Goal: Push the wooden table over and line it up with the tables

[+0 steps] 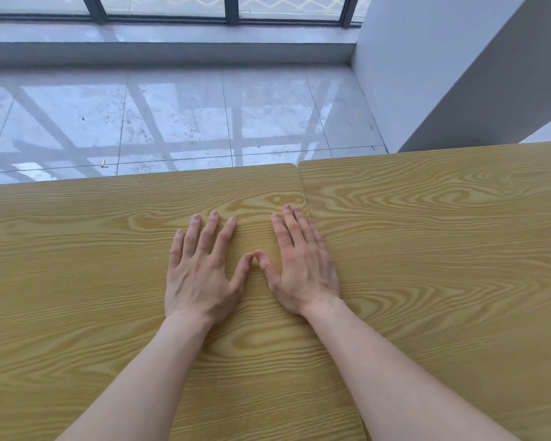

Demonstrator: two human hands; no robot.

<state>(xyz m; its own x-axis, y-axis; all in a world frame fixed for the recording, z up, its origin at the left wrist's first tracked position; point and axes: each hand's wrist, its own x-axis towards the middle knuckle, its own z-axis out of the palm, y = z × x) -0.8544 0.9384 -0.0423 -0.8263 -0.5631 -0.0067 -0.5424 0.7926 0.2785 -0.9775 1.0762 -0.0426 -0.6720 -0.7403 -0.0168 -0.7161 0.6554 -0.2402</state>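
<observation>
Two hands: left hand, right hand flat on grained wooden table.

Single head view, looking forward and down from above, sitting close over wooden tabletop; taking in tiled floor and window base beyond far edge.

Yellow-tan woodgrain tables; grey-white marbled floor tiles

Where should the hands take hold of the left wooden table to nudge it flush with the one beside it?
Judging by its flat, handle-less top, the left table is best pressed from above, palms down. The left hand and right hand already lie flat near the seam with the right table, whose far edge sits slightly farther.
</observation>
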